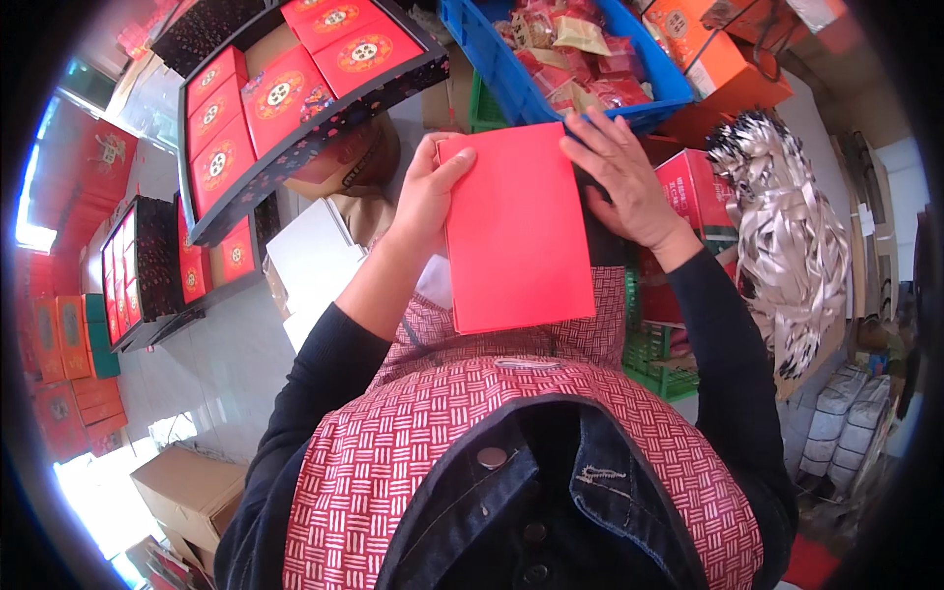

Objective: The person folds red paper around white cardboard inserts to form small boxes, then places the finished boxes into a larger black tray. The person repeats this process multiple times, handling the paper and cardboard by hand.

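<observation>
The left hand (425,192) clamped a red rectangular piece (519,236) above a patterned apron (393,442), the right hand (624,182) spread at the piece's right edge; a loosened left grip could have dropped it.

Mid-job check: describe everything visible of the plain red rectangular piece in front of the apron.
The red piece is flat, bright red, with no print on its visible face; it looks like smooth paper or card. Its long sides run away from the wearer, leaning slightly. The left hand grips its upper left edge, thumb on top. The right hand is at its upper right edge; contact is unclear.
</observation>
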A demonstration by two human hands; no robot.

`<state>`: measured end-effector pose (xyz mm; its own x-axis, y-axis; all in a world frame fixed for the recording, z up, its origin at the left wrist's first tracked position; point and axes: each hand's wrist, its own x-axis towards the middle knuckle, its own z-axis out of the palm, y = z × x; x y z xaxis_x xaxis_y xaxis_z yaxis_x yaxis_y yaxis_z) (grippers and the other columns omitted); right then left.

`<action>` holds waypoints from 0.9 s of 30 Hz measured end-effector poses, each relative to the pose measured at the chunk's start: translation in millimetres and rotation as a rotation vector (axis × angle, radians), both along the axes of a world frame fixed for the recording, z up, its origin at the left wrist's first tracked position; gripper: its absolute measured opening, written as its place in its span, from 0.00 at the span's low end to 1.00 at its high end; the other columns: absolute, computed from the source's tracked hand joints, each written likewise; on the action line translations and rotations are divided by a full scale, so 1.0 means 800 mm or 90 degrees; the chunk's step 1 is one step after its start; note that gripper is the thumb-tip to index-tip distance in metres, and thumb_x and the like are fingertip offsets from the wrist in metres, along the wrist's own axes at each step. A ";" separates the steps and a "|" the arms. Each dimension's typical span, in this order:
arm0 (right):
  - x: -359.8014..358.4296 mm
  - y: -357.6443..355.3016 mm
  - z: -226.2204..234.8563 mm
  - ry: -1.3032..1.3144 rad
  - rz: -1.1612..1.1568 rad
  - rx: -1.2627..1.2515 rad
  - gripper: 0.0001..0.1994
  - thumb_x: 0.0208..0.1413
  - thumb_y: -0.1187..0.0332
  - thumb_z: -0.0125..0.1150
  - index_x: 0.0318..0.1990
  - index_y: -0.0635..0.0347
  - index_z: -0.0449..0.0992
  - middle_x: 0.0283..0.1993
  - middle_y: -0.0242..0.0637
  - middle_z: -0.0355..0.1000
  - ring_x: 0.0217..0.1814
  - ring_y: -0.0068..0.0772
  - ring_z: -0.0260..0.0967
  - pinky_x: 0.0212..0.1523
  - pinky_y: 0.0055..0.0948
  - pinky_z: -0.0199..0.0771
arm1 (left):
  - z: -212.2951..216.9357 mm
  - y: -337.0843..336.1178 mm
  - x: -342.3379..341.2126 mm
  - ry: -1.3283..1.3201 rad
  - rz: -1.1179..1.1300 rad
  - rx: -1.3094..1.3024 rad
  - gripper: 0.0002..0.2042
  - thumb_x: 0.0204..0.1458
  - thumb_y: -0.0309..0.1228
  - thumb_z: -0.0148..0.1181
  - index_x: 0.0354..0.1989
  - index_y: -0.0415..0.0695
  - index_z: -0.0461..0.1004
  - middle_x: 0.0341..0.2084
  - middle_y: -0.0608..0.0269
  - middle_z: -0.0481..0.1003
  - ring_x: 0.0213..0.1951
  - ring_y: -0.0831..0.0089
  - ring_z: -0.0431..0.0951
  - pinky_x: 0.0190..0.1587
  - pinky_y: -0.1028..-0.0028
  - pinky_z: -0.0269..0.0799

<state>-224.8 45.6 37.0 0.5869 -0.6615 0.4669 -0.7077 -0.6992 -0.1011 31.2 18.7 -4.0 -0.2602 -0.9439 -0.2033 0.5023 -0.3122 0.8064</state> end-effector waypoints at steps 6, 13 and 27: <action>0.033 0.004 -0.009 -0.250 0.134 0.089 0.17 0.47 0.68 0.65 0.47 0.58 0.74 0.50 0.41 0.73 0.55 0.45 0.70 0.55 0.37 0.68 | -0.005 0.015 0.009 0.039 -0.102 0.104 0.24 0.61 0.50 0.46 0.52 0.40 0.66 0.43 0.56 0.73 0.46 0.67 0.74 0.51 0.66 0.70; 0.067 0.068 -0.021 -0.556 0.054 0.476 0.15 0.49 0.67 0.68 0.43 0.63 0.75 0.38 0.32 0.76 0.41 0.28 0.74 0.45 0.24 0.72 | 0.009 0.052 0.019 0.004 -0.028 0.002 0.39 0.59 0.64 0.31 0.64 0.40 0.58 0.56 0.56 0.69 0.58 0.63 0.68 0.61 0.61 0.62; 0.077 0.080 -0.010 -0.905 -0.024 0.972 0.17 0.55 0.63 0.63 0.50 0.60 0.72 0.41 0.43 0.77 0.37 0.35 0.78 0.29 0.27 0.77 | 0.045 0.113 0.034 -0.209 0.047 -0.264 0.22 0.65 0.36 0.45 0.64 0.38 0.58 0.52 0.56 0.71 0.49 0.69 0.75 0.52 0.68 0.73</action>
